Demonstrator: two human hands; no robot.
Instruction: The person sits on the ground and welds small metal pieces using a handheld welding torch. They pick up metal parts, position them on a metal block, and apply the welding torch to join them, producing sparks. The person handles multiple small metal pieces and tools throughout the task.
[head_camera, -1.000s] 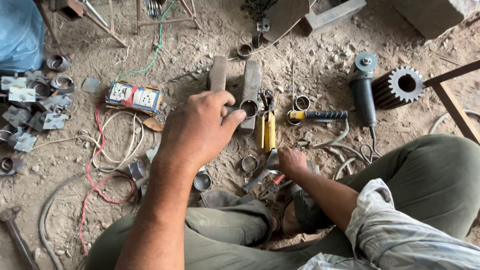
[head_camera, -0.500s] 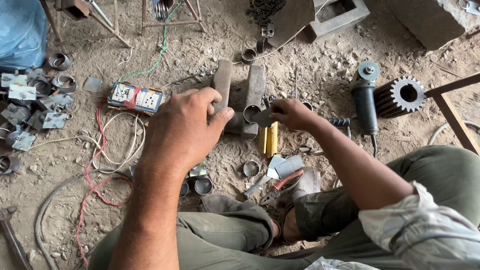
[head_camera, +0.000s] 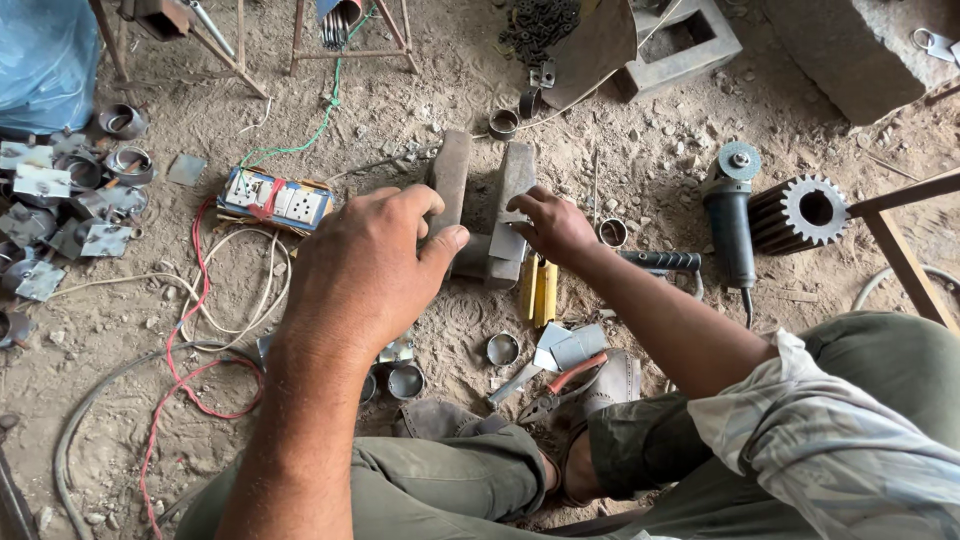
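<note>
Left hand (head_camera: 365, 265): laid over the left block (head_camera: 449, 180), fingers curled and close together, thumb stretched right toward the gap between the blocks; the back of the hand hides what lies under the palm, so whether it grips anything I cannot tell.
Right hand (head_camera: 555, 225): fingertips bent down and bunched against a small grey plate (head_camera: 507, 240) on the right block (head_camera: 513, 185); it seems to pinch the plate, though the knuckles cover the contact.
Blocks: two upright grey metal blocks side by side on the dirt floor (head_camera: 620, 130), a narrow gap between them.
Just right of the blocks: a small ring (head_camera: 612, 232) near the right wrist, a black handle (head_camera: 662, 261) under the forearm.
Below the blocks: a yellow tool (head_camera: 539, 288), a ring (head_camera: 502, 348), cut sheet pieces (head_camera: 570, 345), red-handled pliers (head_camera: 568, 378).
Far right: an angle grinder (head_camera: 730, 215) beside a black gear (head_camera: 800, 210).
Left: a socket board (head_camera: 275, 198) with red and white cables (head_camera: 195, 300) looping from it; a pile of metal brackets (head_camera: 55, 200) and rings at the edge.
Under the left wrist: round caps (head_camera: 405, 380), partly hidden by the arm.
Top: a rod stand (head_camera: 340, 25), a chain heap (head_camera: 540, 20).
In the way: both forearms cross the lower middle and cover the ground there.
</note>
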